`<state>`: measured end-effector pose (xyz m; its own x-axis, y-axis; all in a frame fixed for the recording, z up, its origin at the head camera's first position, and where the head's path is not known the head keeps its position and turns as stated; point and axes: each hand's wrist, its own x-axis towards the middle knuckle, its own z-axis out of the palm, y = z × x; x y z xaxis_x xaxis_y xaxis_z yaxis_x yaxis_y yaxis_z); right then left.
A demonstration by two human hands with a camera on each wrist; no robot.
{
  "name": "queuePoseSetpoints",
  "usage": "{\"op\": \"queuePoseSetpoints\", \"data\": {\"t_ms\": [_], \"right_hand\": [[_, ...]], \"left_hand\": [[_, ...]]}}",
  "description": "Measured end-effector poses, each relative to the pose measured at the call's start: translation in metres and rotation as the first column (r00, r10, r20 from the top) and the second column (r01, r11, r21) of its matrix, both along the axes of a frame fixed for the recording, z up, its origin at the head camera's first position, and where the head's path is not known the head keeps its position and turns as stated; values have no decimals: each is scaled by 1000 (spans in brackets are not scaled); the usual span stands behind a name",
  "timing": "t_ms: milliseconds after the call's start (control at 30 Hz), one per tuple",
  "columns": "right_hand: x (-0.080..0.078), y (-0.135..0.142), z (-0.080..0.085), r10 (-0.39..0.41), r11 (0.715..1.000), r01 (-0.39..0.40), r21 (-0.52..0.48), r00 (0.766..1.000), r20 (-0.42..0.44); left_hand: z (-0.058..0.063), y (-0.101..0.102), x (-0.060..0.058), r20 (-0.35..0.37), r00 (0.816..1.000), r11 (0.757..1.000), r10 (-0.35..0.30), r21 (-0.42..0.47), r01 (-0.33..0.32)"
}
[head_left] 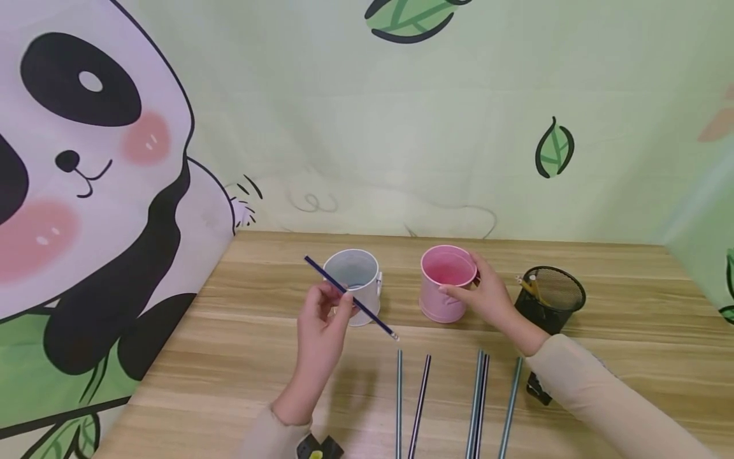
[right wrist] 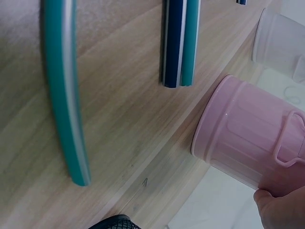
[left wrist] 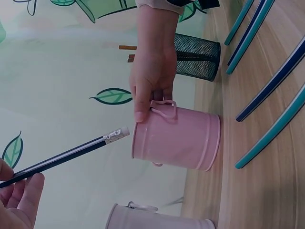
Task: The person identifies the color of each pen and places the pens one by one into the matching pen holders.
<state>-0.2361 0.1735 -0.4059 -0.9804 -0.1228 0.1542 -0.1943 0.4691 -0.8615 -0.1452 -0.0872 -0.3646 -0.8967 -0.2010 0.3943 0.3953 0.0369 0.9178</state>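
My left hand [head_left: 321,328] pinches a dark blue striped pencil [head_left: 375,320] between thumb and fingers, in front of and overlapping a white metal bucket [head_left: 373,294] in the head view. The pencil slants, its eraser end [left wrist: 116,135] low and towards the right. With my right hand [head_left: 492,299] I grip the rim of a pink bucket [head_left: 437,299], thumb on the near side. The pink bucket stands upright on the table, and its small side handle [left wrist: 164,109] shows close by the thumb in the left wrist view.
Several teal and dark blue striped pencils [head_left: 399,401] lie on the wooden table [head_left: 212,382] nearer me. Behind my right forearm stands a black mesh pen holder [head_left: 539,315] with yellowish sticks in it. A printed panda backdrop [head_left: 344,127] rises along the table's far edge.
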Motion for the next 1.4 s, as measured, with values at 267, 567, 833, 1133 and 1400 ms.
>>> {"op": "queuePoseSetpoints", "data": {"t_ms": [267,567,833,1133,1400], "right_hand": [[0,0,0,-11,1000,11,10,1000,4],[0,0,-2,-7,1000,7,-14,1000,4],[0,-1,-1,4,999,-4,-33,1000,-17],[-1,-2,-2,14,999,-15,-29,999,-36],[-2,0,-2,13,1000,-14,-26,999,-34]], "left_hand": [[2,5,-10,-77,997,999,7,44,-3],[3,12,-19,-116,992,993,56,111,-43],[4,20,-30,-160,985,993,60,109,-43],[3,32,-40,-209,976,993,67,111,-44],[-1,45,-47,-228,973,997,29,80,-11]]}}
